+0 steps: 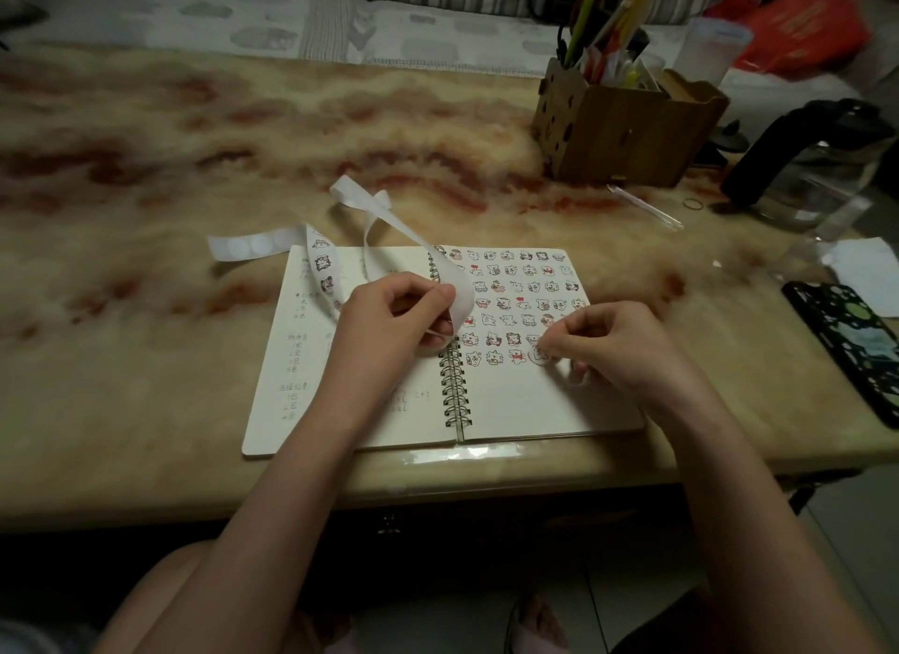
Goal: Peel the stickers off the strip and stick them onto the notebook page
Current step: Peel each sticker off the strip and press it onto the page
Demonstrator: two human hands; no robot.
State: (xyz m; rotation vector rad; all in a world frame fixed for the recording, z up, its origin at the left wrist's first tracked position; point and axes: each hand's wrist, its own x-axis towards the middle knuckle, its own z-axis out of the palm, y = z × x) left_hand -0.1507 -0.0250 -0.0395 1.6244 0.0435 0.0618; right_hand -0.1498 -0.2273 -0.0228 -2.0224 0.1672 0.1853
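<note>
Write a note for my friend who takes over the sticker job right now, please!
Left hand: grips the strip over the notebook.
Right hand: fingers pinch a round sticker at the end of the lowest row.
Done: rows of stickers fill the upper right page.
Left: press this one down; the strip holds more stickers, and the lower page is bare.

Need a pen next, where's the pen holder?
Head view: the wooden pen holder stands far right on the table, just left of the black-handled kettle.
</note>
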